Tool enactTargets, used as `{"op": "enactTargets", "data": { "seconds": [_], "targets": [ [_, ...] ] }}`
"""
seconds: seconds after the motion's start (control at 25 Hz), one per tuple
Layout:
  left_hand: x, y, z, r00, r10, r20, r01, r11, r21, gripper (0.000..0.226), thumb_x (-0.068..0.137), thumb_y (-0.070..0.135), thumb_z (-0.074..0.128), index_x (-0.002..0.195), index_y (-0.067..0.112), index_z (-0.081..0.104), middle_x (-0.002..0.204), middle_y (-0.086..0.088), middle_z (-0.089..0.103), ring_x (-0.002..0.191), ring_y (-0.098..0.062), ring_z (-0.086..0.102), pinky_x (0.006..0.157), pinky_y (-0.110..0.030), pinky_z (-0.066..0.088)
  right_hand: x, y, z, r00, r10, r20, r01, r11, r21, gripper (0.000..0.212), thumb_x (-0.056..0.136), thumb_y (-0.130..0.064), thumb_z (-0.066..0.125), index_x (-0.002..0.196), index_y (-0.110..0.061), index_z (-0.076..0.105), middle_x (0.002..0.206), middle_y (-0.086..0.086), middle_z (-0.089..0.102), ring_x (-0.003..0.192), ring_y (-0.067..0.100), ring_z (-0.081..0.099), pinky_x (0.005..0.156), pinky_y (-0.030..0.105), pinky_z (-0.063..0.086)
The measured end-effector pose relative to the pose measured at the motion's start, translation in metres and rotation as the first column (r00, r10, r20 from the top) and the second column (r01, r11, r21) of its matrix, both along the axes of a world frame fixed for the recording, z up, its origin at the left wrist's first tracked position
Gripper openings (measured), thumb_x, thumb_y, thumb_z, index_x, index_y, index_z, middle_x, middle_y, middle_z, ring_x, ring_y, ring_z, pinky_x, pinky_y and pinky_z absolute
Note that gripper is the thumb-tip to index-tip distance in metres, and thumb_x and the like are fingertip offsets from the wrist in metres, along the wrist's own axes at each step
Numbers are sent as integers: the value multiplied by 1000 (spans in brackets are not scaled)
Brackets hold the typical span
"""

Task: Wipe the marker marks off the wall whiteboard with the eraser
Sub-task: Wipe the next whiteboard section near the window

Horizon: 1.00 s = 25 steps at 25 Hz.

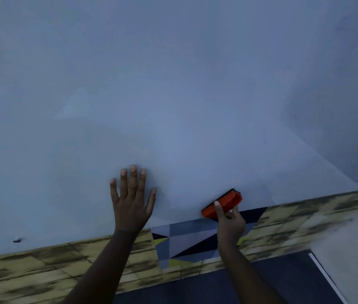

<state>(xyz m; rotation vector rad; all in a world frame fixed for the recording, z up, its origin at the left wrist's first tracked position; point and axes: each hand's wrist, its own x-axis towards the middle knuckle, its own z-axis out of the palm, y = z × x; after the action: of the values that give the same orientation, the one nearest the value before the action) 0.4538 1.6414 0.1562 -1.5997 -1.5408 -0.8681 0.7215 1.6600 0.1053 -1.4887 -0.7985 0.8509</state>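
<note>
The wall whiteboard (173, 95) fills most of the view, pale and dim, and I can make out no clear marker marks on it. My left hand (131, 201) presses flat on the board near its bottom edge, fingers straight and spread. My right hand (230, 222) grips the orange eraser (223, 205) by its long sides, thumb on one side and fingers on the other. The eraser lies tilted against the board's bottom edge, its dark pad toward the surface.
Below the board runs a yellowish brick-pattern wall strip (42, 266) with a patch of grey, black and yellow triangles (184, 240). A small dark screw (17, 240) sits at the board's lower left. Dark floor (261, 281) lies beneath, and a side wall (338, 106) meets the board at right.
</note>
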Motion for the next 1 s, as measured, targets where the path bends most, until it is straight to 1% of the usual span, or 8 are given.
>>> {"op": "enactTargets", "data": {
  "seconds": [0.16, 0.36, 0.52, 0.68, 0.8, 0.84, 0.92, 1.0],
  "targets": [
    [-9, -18, -15, 999, -1, -37, -2, 996, -85, 78, 108, 38, 54, 170, 9, 17, 178, -12, 9, 165, -31, 10, 132, -58, 12, -50, -14, -5, 996, 84, -44, -87, 994, -73, 43, 88, -46, 75, 85, -3, 71, 66, 8, 65, 63, 19, 64, 58, 31, 44],
    [-41, -51, -37, 993, 13, -118, -37, 977, -208, 76, 105, 23, 57, 168, 5, 19, 178, -13, 13, 165, -30, 13, 131, -59, 16, -93, -30, -20, 958, 161, -236, -214, 951, -221, 38, 84, -36, 84, 79, 1, 73, 83, 18, 74, 85, 36, 72, 83, 58, 59],
    [-54, -64, -34, 997, 5, -80, -21, 978, -206, 71, 103, 12, 59, 167, 5, 28, 177, -11, 20, 164, -28, 19, 127, -59, 26, -52, -21, 21, 950, 9, -311, -48, 992, -119, 35, 79, -43, 87, 69, -13, 73, 70, 7, 70, 70, 24, 67, 75, 53, 61],
    [-49, -71, -30, 999, 29, 34, -22, 981, -191, 67, 102, 11, 61, 164, 4, 35, 173, -16, 27, 160, -34, 27, 124, -56, 31, -33, -1, 84, 979, -61, -194, 98, 977, 187, 32, 79, -56, 83, 104, -35, 78, 83, -8, 70, 75, 1, 64, 70, 25, 54],
    [-48, -77, -27, 993, 56, 105, -32, 976, -215, 68, 99, 12, 61, 163, 5, 37, 170, -19, 29, 158, -38, 28, 123, -53, 30, -68, -4, 90, 987, -55, 154, 1, 943, 333, 59, 82, -46, 82, 135, -25, 66, 101, -1, 58, 86, 5, 58, 74, 18, 54],
    [-49, -79, -25, 992, 64, 111, -37, 973, -228, 69, 98, 12, 61, 163, 6, 37, 170, -20, 29, 158, -39, 28, 122, -53, 31, -78, -9, 79, 907, -59, 417, -114, 919, 378, 63, 83, -42, 81, 139, -21, 64, 102, 2, 54, 89, 12, 54, 74, 23, 51],
    [-51, -82, -22, 992, 68, 107, -39, 967, -252, 71, 96, 11, 62, 162, 5, 38, 170, -20, 29, 157, -39, 29, 120, -54, 34, -81, -13, 47, 515, -127, 848, -380, 853, 358, 60, 83, -40, 79, 138, -23, 65, 99, 9, 55, 87, 25, 51, 72, 36, 45],
    [-51, -84, -19, 992, 70, 100, -41, 963, -267, 71, 94, 10, 63, 161, 5, 39, 169, -21, 31, 156, -40, 31, 118, -55, 36, -66, -12, 13, 225, -150, 963, -506, 826, 247, 60, 79, -42, 86, 135, -31, 66, 95, 12, 60, 82, 31, 56, 72, 41, 45]
  ]
}}
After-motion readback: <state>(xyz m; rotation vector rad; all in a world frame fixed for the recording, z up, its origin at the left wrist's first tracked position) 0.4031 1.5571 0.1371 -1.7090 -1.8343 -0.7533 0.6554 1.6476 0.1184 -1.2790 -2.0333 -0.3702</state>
